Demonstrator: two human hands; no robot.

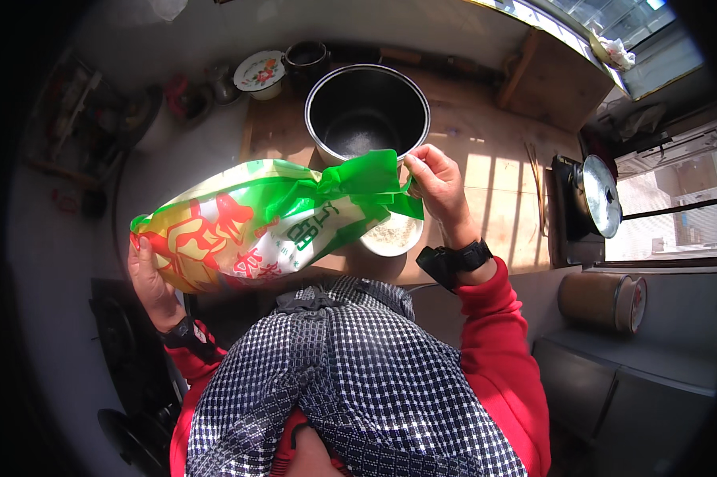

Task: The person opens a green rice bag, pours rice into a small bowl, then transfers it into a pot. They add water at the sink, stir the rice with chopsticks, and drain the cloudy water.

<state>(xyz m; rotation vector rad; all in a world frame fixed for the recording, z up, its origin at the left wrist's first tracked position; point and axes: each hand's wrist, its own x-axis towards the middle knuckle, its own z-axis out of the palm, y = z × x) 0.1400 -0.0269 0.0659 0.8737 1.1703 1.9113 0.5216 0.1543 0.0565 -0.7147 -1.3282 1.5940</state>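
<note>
A printed plastic bag (233, 229), green, white, red and yellow and bearing writing, lies sideways in the air before me. My left hand (150, 277) grips its lower left end. At the other end, my right hand (439, 179) pinches the green mouth between thumb and fingers. Partly hidden under that mouth, a white bowl (416, 237) holds pale grains that look like rice (394, 231). Behind the bag stands a deep dark-lined pot (367, 110), with a small whitish patch on its bottom; the bag covers part of its near rim.
A wooden board (477, 137) lies under the pot and bowl. At the back left are a flowered enamel lid (260, 71) and a dark pot (306, 56). A lidded pan (596, 194) sits on a stove at right, near thin sticks (538, 188).
</note>
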